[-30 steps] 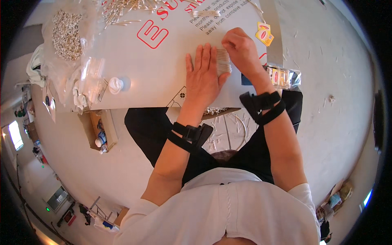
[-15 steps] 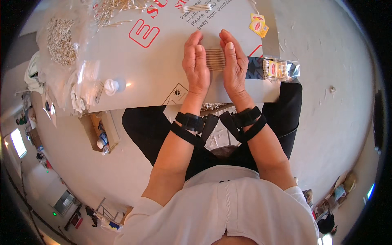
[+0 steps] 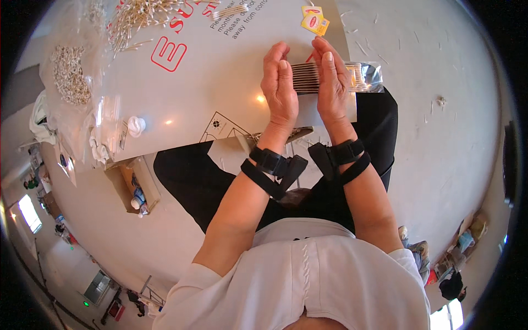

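Observation:
A row of cotton swabs (image 3: 306,78) lies flat between my hands, sticks side by side and running from palm to palm. My left hand (image 3: 279,85) cups its left end, fingers together and thumb on the near side. From the other side my right hand (image 3: 333,82) presses the right end the same way. The cotton tips are hidden behind the palms. Just past my right hand, and partly covered by it, is a clear plastic pack (image 3: 369,77) with swabs and a yellow label inside.
Two yellow cards (image 3: 315,22) lie beyond my hands on the grey printed board (image 3: 220,77). Loose swabs (image 3: 140,19) are heaped at the far left, near a clear bag (image 3: 71,74) full of them. A white round object (image 3: 136,126) stands near the left edge. A cardboard box (image 3: 132,187) sits below.
Both hands have moved right over the board with the swabs between them, and the right hand now overlaps the plastic pack. The view has shifted, moving the board leftward in the picture.

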{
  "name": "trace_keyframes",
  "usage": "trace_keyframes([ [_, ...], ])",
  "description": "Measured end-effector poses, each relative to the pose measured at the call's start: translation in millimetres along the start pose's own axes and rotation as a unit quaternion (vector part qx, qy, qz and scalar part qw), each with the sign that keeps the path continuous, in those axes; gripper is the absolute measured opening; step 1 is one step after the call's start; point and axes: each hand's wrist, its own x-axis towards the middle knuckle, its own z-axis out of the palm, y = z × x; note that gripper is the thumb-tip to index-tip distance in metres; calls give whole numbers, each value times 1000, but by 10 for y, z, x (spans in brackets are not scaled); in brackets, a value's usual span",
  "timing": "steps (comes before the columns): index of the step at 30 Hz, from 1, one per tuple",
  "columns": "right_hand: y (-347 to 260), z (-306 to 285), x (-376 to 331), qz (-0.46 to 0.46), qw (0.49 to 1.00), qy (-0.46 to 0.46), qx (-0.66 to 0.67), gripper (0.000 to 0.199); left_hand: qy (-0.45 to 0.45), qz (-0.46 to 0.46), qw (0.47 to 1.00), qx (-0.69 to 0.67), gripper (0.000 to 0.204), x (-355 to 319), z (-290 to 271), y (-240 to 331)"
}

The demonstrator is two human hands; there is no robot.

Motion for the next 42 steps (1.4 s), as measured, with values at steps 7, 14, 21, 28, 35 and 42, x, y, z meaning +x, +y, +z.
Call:
trace_keyframes([
  [7, -319, -319, -2, -83, 982, -73, -151, 42, 0, 81, 984, 156, 38, -48, -451, 139],
  [14, -301, -591, 73, -205, 782, -244, -536, 74, -209, 136, 795, 554, 61, -181, -333, 292],
  [21, -285, -650, 123, -226, 774, -237, -541, 66, -233, 132, 741, 615, 74, -239, -280, 151],
  [28, -275, -1065, -58, -186, 749, -175, -611, 85, -233, 120, 741, 618, 75, -239, -255, 170],
  [35, -197, -1109, -70, -167, 741, -208, -616, 95, -246, 110, 736, 621, 77, -241, -180, 163],
  [42, -182, -1115, -70, -159, 740, -209, -619, 95, -259, 113, 746, 603, 78, -284, 55, 123],
])
